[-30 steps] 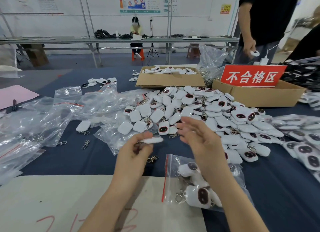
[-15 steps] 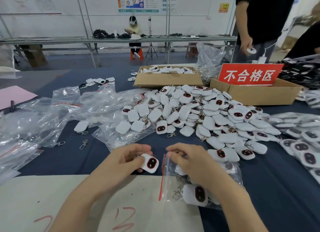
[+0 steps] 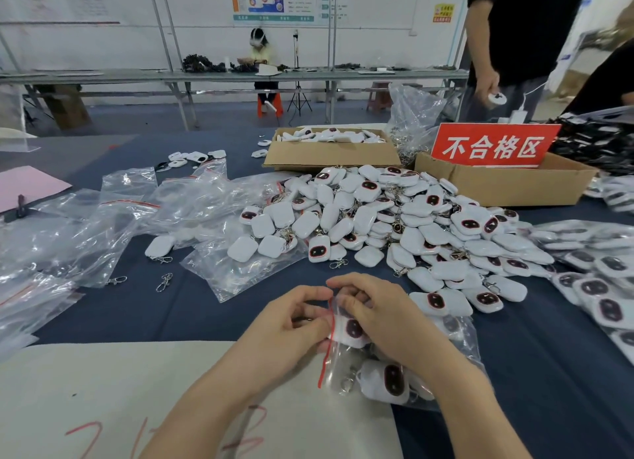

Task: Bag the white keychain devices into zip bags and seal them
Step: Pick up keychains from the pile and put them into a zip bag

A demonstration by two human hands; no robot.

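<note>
One white keychain device, dark face up, sits just inside the mouth of the zip bag, directly past the red seal strip. The bag lies flat at the near edge of the worktop, partly on a beige sheet marked with red strokes. More devices lie deeper in the bag; one of them is face up with its metal clasp toward the mouth.

The left hand has its fingers curled, with thumb and fingertips pinching the near end of the device at the seal strip. The right hand has its fingers curled over the upper lip of the bag and grips it, so the mouth stands open. Both hands are close together at the mouth.

Just behind the hands, a heap of loose devices covers the middle of the worktop. To its left lie empty zip bags, a single device and loose clasps. To its right lie filled bags. Behind the heap stand two cardboard boxes: one holds more devices, the other carries a red sign with white characters. A person in black stands beyond the second box. A seated person is at a far bench.
</note>
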